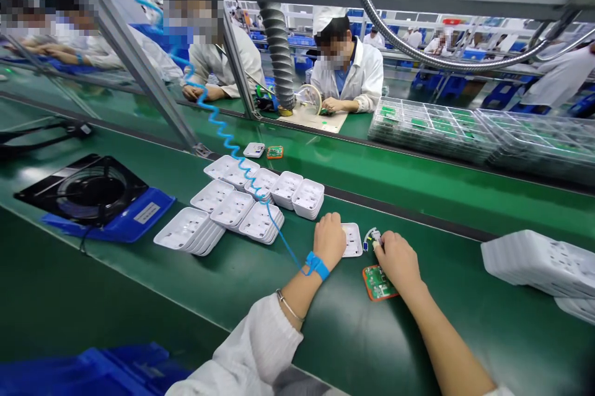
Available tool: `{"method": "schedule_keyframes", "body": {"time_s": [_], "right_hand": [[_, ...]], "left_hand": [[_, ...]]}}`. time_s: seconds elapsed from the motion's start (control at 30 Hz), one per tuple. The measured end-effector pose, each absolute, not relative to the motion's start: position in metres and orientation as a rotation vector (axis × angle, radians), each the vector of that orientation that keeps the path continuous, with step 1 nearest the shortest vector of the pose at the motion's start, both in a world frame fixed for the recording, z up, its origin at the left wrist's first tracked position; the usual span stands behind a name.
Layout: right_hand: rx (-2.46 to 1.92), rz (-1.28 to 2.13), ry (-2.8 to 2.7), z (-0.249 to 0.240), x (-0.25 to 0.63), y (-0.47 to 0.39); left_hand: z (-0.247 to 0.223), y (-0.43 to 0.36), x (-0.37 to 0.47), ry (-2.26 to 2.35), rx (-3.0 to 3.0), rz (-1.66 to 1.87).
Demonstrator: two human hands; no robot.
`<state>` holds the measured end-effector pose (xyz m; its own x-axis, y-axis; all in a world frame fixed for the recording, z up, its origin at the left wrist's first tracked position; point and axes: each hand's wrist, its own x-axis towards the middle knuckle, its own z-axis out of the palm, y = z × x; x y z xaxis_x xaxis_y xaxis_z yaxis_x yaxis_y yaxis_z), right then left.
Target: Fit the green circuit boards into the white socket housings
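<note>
My left hand (pixel 331 240) is closed on the left edge of a white plastic housing (pixel 354 240) lying on the green bench; its fingertips are partly hidden. A blue wrist strap (pixel 318 265) with a coiled cord circles that wrist. Just to the right, my right hand (pixel 398 263) pinches a small white connector piece (pixel 375 235) with short wires and a little blue end. Below it lies a green circuit board (pixel 377 282) in an orange frame, partly covered by the right hand.
Stacked white housings (pixel 263 222) stand left of my hands, and another stack (pixel 534 266) sits far right. A black fan (pixel 93 188) lies at left. Beyond the bench run a green belt (pixel 418 191) and clear trays (pixel 432 129); a co-worker (pixel 346 74) sits opposite. The blue coiled cord (pixel 218 120) hangs across.
</note>
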<state>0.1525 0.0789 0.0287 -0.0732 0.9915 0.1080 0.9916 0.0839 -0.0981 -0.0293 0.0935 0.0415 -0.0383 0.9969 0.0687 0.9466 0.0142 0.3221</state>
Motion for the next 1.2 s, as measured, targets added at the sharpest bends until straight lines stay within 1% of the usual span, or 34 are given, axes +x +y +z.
{"method": "schedule_keyframes", "body": {"time_s": [0.1, 0.27, 0.33, 0.4, 0.5, 0.63, 0.7, 0.87, 0.97, 1.2], "right_hand": [[-1.917, 0.157, -2.11, 0.024, 0.163, 0.084], [-1.523, 0.64, -1.93, 0.037, 0.174, 0.07], [-1.36, 0.695, -1.997, 0.044, 0.166, 0.06], [-1.286, 0.654, -2.114, 0.048, 0.155, 0.052], [-1.321, 0.502, -2.216, 0.044, 0.145, 0.048], [-1.413, 0.299, -2.198, 0.036, 0.148, 0.053], [-1.43, 0.25, -2.205, 0.035, 0.151, 0.055], [-1.393, 0.19, -2.25, 0.038, 0.154, 0.055], [-1.342, 0.221, -2.293, 0.04, 0.155, 0.055], [-1.315, 0.144, -2.303, 0.04, 0.154, 0.054]], "left_hand": [[0.045, 0.086, -0.032, 2.17, 1.966, 0.394], [0.046, 0.077, -0.033, 2.1, 2.005, 0.283], [0.045, 0.075, -0.027, 2.068, 2.047, 0.308], [0.045, 0.073, -0.02, 2.031, 2.048, 0.365], [0.044, 0.073, -0.016, 1.942, 1.947, 0.501], [0.038, 0.075, -0.017, 1.613, 1.759, 0.794], [0.036, 0.075, -0.017, 1.434, 1.681, 0.864], [0.038, 0.071, -0.017, 1.119, 1.418, 0.777], [0.039, 0.07, -0.017, 0.97, 1.277, 0.758], [0.036, 0.07, -0.018, 0.994, 1.401, 0.736]]}}
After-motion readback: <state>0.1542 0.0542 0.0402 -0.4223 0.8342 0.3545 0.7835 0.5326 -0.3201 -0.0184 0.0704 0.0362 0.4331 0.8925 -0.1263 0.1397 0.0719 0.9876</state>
